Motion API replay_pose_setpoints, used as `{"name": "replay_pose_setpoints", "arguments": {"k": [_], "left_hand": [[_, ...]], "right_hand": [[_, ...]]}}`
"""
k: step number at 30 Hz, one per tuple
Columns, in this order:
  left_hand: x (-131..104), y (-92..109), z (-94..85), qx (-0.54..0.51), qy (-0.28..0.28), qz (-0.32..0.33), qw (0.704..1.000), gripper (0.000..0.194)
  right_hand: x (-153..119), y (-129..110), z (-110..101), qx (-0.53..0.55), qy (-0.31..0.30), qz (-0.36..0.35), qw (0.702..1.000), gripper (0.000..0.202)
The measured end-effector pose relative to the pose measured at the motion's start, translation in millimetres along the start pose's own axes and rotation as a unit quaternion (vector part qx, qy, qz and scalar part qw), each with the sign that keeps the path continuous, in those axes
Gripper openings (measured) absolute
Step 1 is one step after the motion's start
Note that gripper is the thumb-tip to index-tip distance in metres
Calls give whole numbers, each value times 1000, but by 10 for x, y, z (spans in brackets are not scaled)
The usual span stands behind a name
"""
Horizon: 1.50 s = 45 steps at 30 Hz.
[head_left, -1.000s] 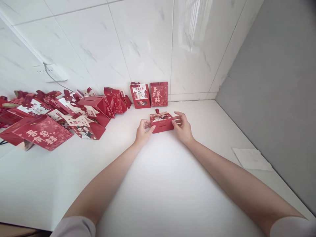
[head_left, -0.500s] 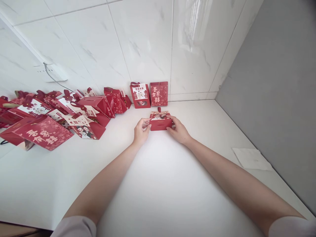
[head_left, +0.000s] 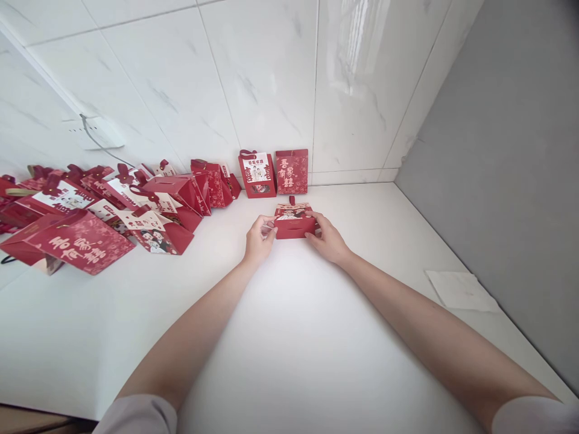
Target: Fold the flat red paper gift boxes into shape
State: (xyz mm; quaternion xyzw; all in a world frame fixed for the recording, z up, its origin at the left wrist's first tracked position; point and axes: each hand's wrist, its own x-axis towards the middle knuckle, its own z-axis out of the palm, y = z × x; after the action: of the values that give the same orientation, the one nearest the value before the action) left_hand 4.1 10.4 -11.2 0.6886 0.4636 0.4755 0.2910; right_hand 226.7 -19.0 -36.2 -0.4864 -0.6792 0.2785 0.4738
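A small red gift box (head_left: 294, 228) with a printed picture panel and a ribbon loop at its far end lies on the white table between my hands. My left hand (head_left: 261, 237) grips its left side, thumb and fingers closed at the edge. On the opposite side, my right hand (head_left: 329, 238) holds the box with the thumb at the near corner and the fingers over the top. The underside is hidden. Behind it stand a red gift box with a white picture panel (head_left: 257, 172) and a red box with gold lettering (head_left: 292, 172).
Several red gift boxes (head_left: 158, 238) crowd the left side of the white table (head_left: 298, 337), some lying tilted. A white paper sheet (head_left: 461, 290) lies at the right edge by a grey panel (head_left: 497, 150). A cable runs from a wall socket (head_left: 97, 132).
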Motion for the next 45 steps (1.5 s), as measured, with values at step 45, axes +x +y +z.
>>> {"name": "replay_pose_setpoints", "arguments": {"k": [45], "left_hand": [[20, 74, 18, -183, -57, -39, 981, 30]], "right_hand": [[21, -121, -33, 134, 16, 49, 990, 46]]}}
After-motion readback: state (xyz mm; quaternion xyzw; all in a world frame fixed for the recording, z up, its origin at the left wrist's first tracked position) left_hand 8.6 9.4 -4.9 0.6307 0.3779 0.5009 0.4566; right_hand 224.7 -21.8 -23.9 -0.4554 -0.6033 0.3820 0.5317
